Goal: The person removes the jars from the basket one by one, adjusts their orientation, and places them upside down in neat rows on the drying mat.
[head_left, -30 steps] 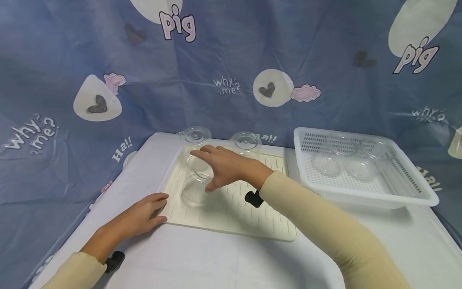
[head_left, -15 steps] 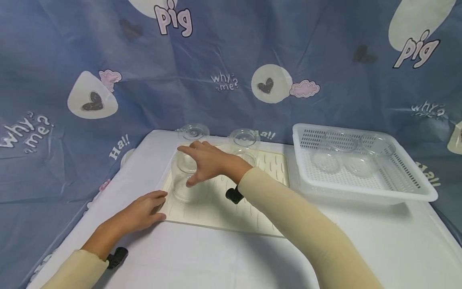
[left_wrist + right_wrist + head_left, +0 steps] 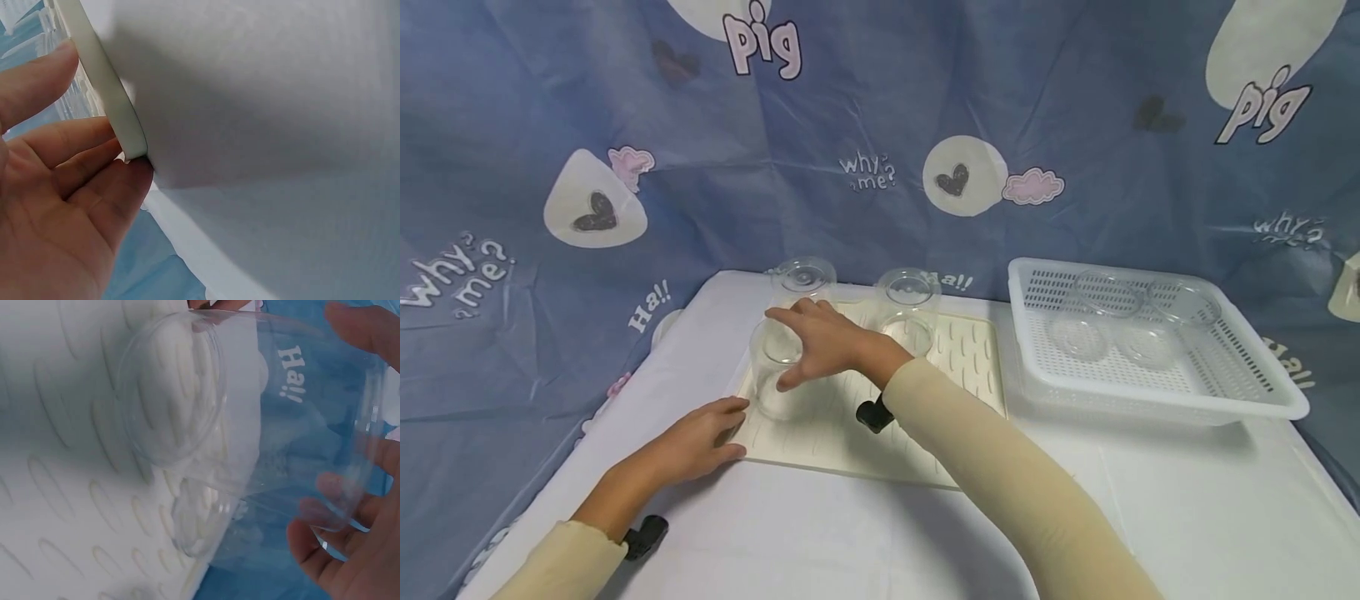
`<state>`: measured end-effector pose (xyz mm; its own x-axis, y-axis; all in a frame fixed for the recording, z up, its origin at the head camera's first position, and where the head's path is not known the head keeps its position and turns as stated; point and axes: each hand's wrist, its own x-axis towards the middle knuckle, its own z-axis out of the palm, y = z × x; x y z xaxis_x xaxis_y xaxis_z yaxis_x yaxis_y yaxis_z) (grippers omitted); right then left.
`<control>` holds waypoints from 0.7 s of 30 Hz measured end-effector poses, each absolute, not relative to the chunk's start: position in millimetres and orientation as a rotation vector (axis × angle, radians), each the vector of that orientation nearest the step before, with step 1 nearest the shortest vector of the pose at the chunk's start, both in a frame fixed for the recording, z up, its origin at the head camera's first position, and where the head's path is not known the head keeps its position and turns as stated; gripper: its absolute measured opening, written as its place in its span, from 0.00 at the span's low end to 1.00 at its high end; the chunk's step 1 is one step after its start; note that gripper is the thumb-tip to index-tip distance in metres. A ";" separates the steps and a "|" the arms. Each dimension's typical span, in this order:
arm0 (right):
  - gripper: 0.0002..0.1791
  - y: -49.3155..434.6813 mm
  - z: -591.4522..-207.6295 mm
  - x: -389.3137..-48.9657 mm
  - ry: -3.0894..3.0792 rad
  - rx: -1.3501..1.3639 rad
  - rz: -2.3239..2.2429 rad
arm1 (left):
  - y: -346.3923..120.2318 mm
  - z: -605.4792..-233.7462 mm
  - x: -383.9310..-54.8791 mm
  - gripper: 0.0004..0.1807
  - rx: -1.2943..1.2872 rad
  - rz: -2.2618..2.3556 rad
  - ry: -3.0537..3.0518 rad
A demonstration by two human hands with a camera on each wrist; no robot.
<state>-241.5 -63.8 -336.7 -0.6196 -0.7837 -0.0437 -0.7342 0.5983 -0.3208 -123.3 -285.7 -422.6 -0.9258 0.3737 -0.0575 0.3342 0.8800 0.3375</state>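
Note:
In the head view, my right hand [image 3: 823, 342] holds a clear plastic cup [image 3: 769, 392] from above over the left part of a cream ridged mat [image 3: 850, 442]. Thumb and fingers spread around the cup's upper end; the right wrist view shows fingertips through the clear cup wall [image 3: 287, 444]. My left hand [image 3: 696, 442] rests at the mat's front left corner. In the left wrist view, its thumb and loosely bent fingers touch the edge of the mat [image 3: 112, 94]. Two more clear cups stand at the mat's back, one at the left [image 3: 803, 273] and one farther right [image 3: 908, 287].
A white perforated basket [image 3: 1157, 400] stands to the right of the mat, with two clear cups [image 3: 1108, 292] inside. White cloth [image 3: 820, 533] covers the table. A blue printed curtain [image 3: 865, 92] hangs behind and along the left side.
My right hand has moved left with the cup, toward the mat's left edge. The left hand has stayed at the corner. The head view has shifted slightly.

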 end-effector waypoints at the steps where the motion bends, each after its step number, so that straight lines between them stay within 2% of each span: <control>1: 0.55 -64.7 -338.8 -240.9 2.643 -1.257 -0.433 | -286.0 -422.8 -123.1 0.31 0.555 0.497 2.927; 10: 0.53 -70.3 -355.8 -241.3 2.624 -1.216 -0.564 | -282.8 -423.3 -121.2 0.29 0.604 0.516 2.943; 21: 0.53 -74.5 -359.5 -243.3 2.613 -1.206 -0.623 | -286.1 -424.0 -117.3 0.30 0.575 0.510 2.952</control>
<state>-243.3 -74.5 -359.5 -0.6483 -0.7614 -0.0024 -0.6783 0.5790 -0.4523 -117.3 -286.1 -424.0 -0.9249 0.3793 -0.0256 0.3487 0.8733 0.3404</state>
